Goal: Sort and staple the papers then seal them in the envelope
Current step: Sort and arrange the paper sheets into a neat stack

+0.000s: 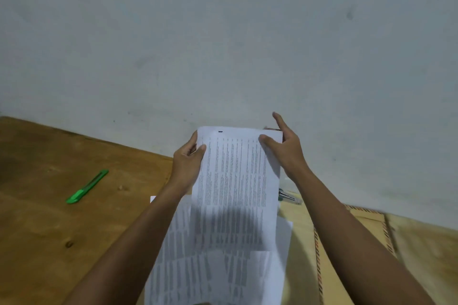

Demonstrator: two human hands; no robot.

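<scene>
Currently both hands, left hand (187, 160) and right hand (285, 148), pinch the far corners of a printed sheet (235, 181) whose long axis runs toward the person, lifted above more papers (223, 275) on the table (62, 205), the envelope (352, 250) nearer the right.

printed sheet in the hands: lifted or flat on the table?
Lifted. Left hand and right hand pinch the top corners of the sheet; its lower end hangs over the loose papers below.
</scene>
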